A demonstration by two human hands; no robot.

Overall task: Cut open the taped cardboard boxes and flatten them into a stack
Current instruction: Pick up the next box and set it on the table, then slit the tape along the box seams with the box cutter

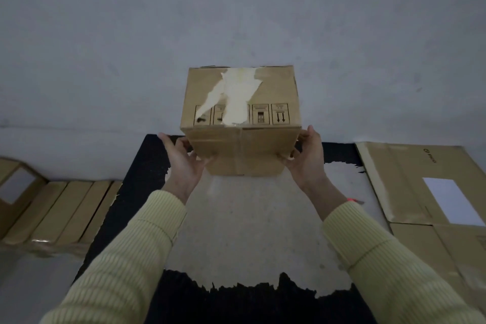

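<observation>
A closed brown cardboard box (240, 118) is lifted in front of me, above the floor. Its upper face has a torn pale patch and a row of printed handling symbols. My left hand (181, 158) holds its left lower side, fingers curled around the edge. My right hand (306, 156) holds the right side the same way. Both sleeves are pale yellow and ribbed.
A flattened cardboard box (420, 192) with a white label lies on the floor at the right. More cardboard boxes (57, 213) sit at the left. A worn black mat (136, 192) covers the floor below the box. A grey wall rises behind.
</observation>
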